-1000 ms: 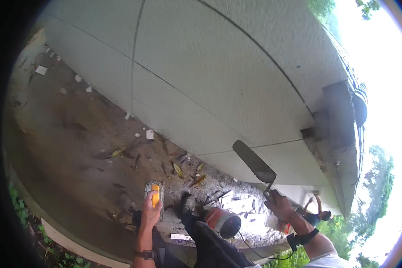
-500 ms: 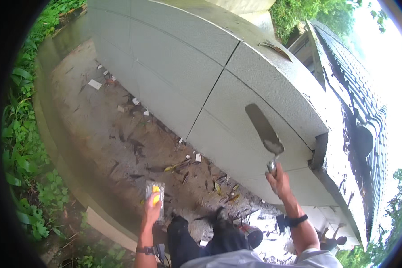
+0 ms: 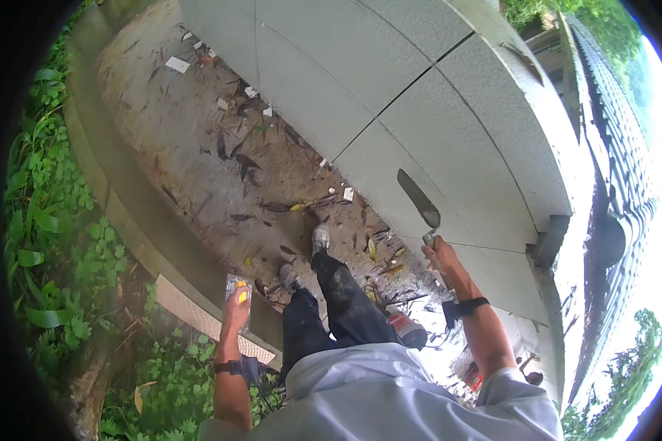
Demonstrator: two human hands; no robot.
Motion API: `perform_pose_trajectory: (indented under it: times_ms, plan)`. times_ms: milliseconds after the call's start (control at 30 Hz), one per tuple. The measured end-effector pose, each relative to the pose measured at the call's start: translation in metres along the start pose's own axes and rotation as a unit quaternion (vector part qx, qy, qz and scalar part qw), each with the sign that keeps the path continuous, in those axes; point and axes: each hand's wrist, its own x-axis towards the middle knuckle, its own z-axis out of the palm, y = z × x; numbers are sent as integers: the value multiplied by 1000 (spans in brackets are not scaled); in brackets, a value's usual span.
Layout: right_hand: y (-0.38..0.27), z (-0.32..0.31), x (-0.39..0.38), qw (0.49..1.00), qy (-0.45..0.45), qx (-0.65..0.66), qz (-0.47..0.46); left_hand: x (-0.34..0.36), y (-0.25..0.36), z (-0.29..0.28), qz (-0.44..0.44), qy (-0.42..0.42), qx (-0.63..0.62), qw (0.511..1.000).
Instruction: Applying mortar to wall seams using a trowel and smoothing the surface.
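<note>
My right hand (image 3: 441, 257) grips the handle of a trowel (image 3: 418, 198). Its long grey blade points up and to the left, in front of the grey textured wall (image 3: 485, 125); I cannot tell whether it touches the wall. Low on the left, my left hand (image 3: 235, 314) is closed around the yellow handle of a flat rectangular plastering float (image 3: 232, 282). The float is held beside my legs, near the low concrete kerb.
Dry leaves and white scraps (image 3: 348, 194) litter the ground along the wall's foot. A dark bucket (image 3: 407, 331) stands by my right leg. A low curved kerb (image 3: 136, 228) borders green plants (image 3: 40, 220). Another person (image 3: 531, 373) is at lower right, below a tiled roof (image 3: 618, 132).
My feet and legs show farther forward, and the view has shifted along the wall. The trowel blade appears lower and more slanted. Both hands keep their tools.
</note>
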Motion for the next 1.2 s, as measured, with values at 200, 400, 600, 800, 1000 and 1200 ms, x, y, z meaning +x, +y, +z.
perform_pose_trajectory:
  times_ms: [200,400,600,800,1000,1200]
  plan:
    - [-10,41,103,998,-44,24,-43,-1,-16,2,-85,-43,-59,994]
    - [-3,100,177,995,-63,-55,-62,29,-25,-19,-163,12,-86,983]
    - [-15,145,281,993,-120,-8,-20,105,31,-3,-31,72,15,997]
    - [-38,214,307,980,-157,-120,24,174,-3,54,31,42,200,979]
    - [-19,233,375,954,-212,-189,92,226,-12,81,151,-11,269,951]
    - [-31,264,387,943,-234,-200,130,225,-13,84,122,0,230,965]
